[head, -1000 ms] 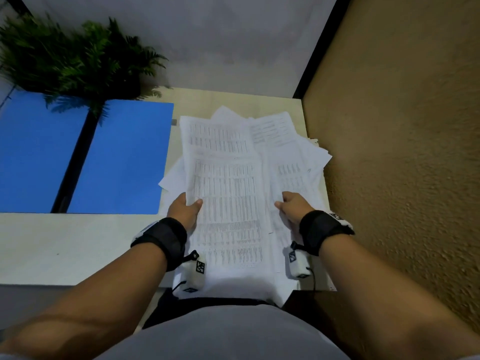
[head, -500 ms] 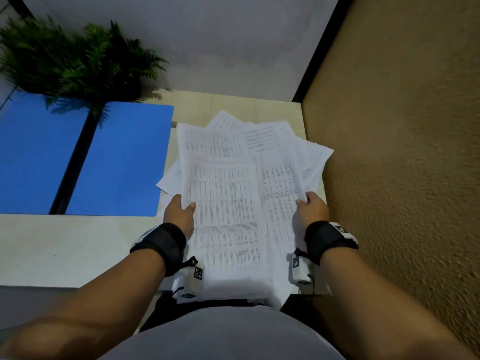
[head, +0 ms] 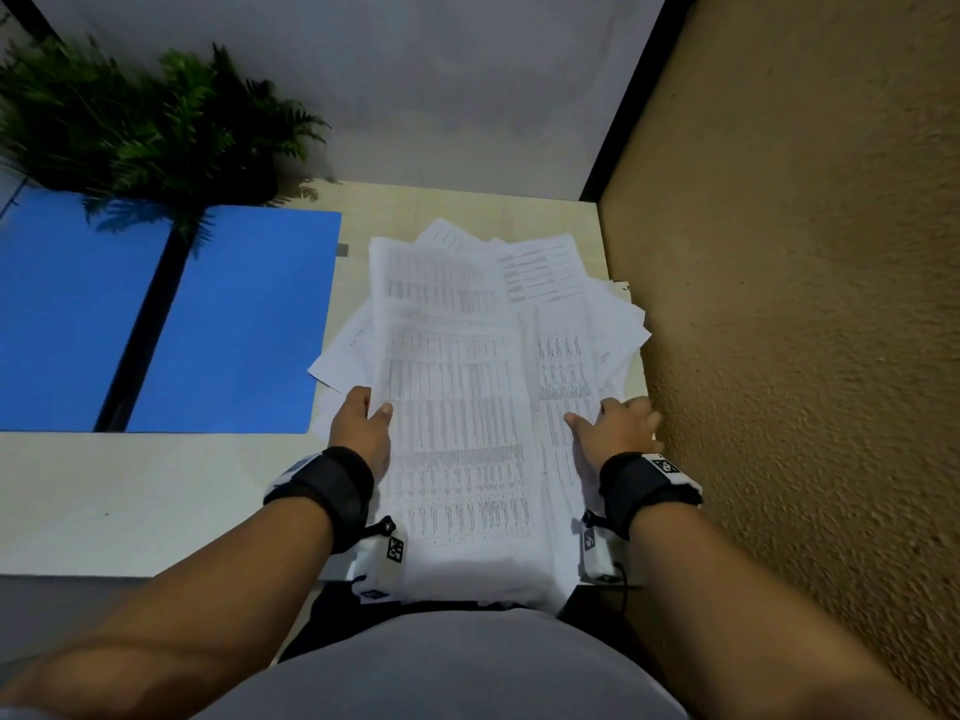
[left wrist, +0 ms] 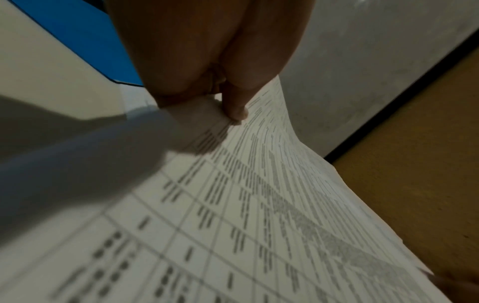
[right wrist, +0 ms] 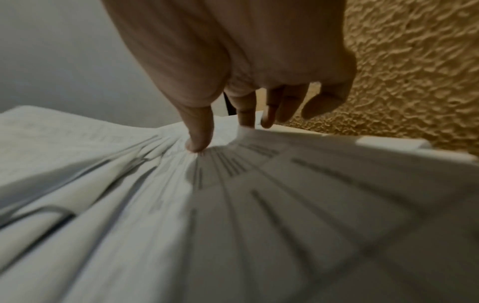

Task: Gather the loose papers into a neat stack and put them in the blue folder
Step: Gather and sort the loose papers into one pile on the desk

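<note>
At the bottom of the head view, the person's grey-clad torso [head: 441, 667] is filling the lower centre, with both bare forearms reaching up the frame, each wearing a black wrist strap [head: 324, 488] carrying a small white camera unit.

The left hand [head: 361, 433] is sitting at the centre of the frame, gripping the left edge of the loose white printed papers [head: 457, 423]; in the left wrist view its thumb [left wrist: 237, 106] is lying on top of the sheets with the fingers curled beneath, a narrow pinch. The right hand [head: 615, 428] is sitting right of centre on the right edge of the same papers. In the right wrist view its thumb [right wrist: 199, 131] is pressing down on the top sheets, which are bunching beneath it, while the fingers [right wrist: 246, 110] are reaching loosely past the edge; whether they are closing beneath the sheets cannot be told.

The papers are occupying the centre of the frame as an uneven fan, corners projecting at left, top and right, the near ends overhanging the near edge of the pale wooden desk [head: 130, 501].

Left of the papers, in the middle left of the frame, the open blue card folder [head: 239, 324] is lying flat on the desk, its right edge just beside the leftmost sheets.

In the upper left, a green fern plant [head: 150, 127] is overhanging the folder. A textured tan wall [head: 805, 304] is filling the right side, and a grey wall [head: 441, 80] the top.
</note>
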Demonstrator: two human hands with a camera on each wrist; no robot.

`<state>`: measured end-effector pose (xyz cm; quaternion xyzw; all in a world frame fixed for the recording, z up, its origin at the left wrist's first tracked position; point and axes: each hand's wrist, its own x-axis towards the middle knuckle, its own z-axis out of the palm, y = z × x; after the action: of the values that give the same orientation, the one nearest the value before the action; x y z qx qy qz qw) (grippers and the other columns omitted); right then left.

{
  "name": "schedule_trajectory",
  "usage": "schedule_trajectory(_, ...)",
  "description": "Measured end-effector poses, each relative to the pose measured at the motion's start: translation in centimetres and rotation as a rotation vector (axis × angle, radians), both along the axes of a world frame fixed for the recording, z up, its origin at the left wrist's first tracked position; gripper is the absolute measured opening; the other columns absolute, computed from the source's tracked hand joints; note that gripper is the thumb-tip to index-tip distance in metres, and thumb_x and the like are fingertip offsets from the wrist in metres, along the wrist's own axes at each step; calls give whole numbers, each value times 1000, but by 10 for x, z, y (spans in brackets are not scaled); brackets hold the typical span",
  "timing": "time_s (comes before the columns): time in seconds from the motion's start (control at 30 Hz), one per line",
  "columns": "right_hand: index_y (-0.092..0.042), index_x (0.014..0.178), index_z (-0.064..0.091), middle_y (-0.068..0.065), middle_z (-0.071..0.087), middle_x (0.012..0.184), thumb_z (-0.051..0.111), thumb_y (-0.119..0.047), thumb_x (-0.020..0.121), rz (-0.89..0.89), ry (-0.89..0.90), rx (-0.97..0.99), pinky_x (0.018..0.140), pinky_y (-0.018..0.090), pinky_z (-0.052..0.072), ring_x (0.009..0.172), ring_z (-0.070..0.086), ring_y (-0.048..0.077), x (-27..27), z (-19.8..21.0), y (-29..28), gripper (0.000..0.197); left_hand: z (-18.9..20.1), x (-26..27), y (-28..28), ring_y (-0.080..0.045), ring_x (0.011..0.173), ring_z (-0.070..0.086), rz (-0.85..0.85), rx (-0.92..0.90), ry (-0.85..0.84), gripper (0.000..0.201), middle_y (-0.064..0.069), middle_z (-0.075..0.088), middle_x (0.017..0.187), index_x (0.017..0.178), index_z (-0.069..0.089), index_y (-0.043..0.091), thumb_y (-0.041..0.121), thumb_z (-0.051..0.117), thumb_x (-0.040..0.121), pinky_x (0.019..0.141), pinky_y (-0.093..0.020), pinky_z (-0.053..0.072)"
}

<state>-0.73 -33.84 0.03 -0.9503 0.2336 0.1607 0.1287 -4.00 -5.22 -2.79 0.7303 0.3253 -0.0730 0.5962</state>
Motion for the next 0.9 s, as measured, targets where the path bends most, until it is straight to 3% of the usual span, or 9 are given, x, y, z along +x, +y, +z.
schedule_trajectory(0.13, -2, 126, 51, 17, 47, 126, 51, -8, 95, 33, -195, 317, 89, 32, 43, 106, 54, 27, -4, -3, 9, 32, 1, 6, -17, -32, 98, 61, -22, -28, 19, 14, -13, 62, 106, 108, 50, 6, 16, 44, 101, 90, -40, 51)
schedule_trajectory(0.23, 4, 112, 60, 17, 48, 117, 46, 3, 94, 26, -391, 213, 85, 29, 40, 99, 50, 26, -11, -2, 11, 23, 5, 12, -29, -30, 94, 57, -50, -26, 23, 9, -13, 58, 102, 106, 46, 9, 15, 43, 100, 91, -41, 49)
schedule_trajectory(0.4, -5, 71, 42, 1, 42, 73, 35, 7, 93, -88, -154, 426, 55, 21, 24, 68, 38, 17, -11, -5, 10, 26, 11, 16, -45, -25, 94, 53, -143, -152, 4, 13, -3, 54, 101, 114, 40, 17, 13, 39, 102, 89, -38, 47)
schedule_trajectory(0.47, -11, 70, 43, 1, 44, 72, 34, -2, 98, -256, -130, 677, 60, 21, 30, 65, 39, 13, -9, 4, 14, 31, 15, 17, -52, -26, 100, 56, -182, -186, -8, 17, 0, 54, 106, 117, 38, 21, 12, 38, 102, 93, -41, 49)
schedule_trajectory(0.53, -18, 108, 57, -2, 56, 103, 34, -34, 103, -444, -87, 981, 89, 27, 41, 96, 53, 15, -9, 13, 17, 28, 18, 16, -57, -29, 109, 58, -198, -208, -32, 24, -4, 54, 121, 123, 38, 22, 11, 40, 102, 95, -43, 51)
schedule_trajectory(0.6, -19, 141, 41, -6, 49, 132, 41, -62, 93, -477, -14, 1162, 115, 38, 27, 129, 43, 14, -9, 14, 15, 64, 16, 17, -57, -30, 114, 58, -238, -200, -74, 36, -5, 52, 133, 132, 35, 24, 9, 42, 101, 96, -43, 52)
schedule_trajectory(0.7, -11, 134, 51, 9, 59, 135, 70, -25, 87, -415, -75, 1146, 111, 50, 37, 122, 57, 26, -14, 1, 13, 53, 19, 20, -53, -25, 125, 52, -268, -229, -125, 54, 1, 42, 145, 143, 27, 33, 8, 46, 99, 106, -42, 45)
schedule_trajectory(0.77, -13, 119, 62, 15, 66, 121, 64, -1, 87, -466, -160, 1021, 103, 52, 45, 109, 63, 33, -12, -10, 8, 34, 19, 27, -44, -22, 123, 54, -87, -185, -140, 58, 4, 43, 139, 145, 29, 31, 7, 50, 97, 107, -37, 43)
schedule_trajectory(0.9, -14, 126, 59, 12, 66, 117, 57, -1, 90, -477, -136, 997, 104, 52, 44, 109, 62, 34, -8, -11, -2, 38, 11, 39, -11, -27, 127, 50, 81, 81, 54, 61, -10, 50, 138, 148, 32, 14, 13, 58, 93, 112, -38, 37)
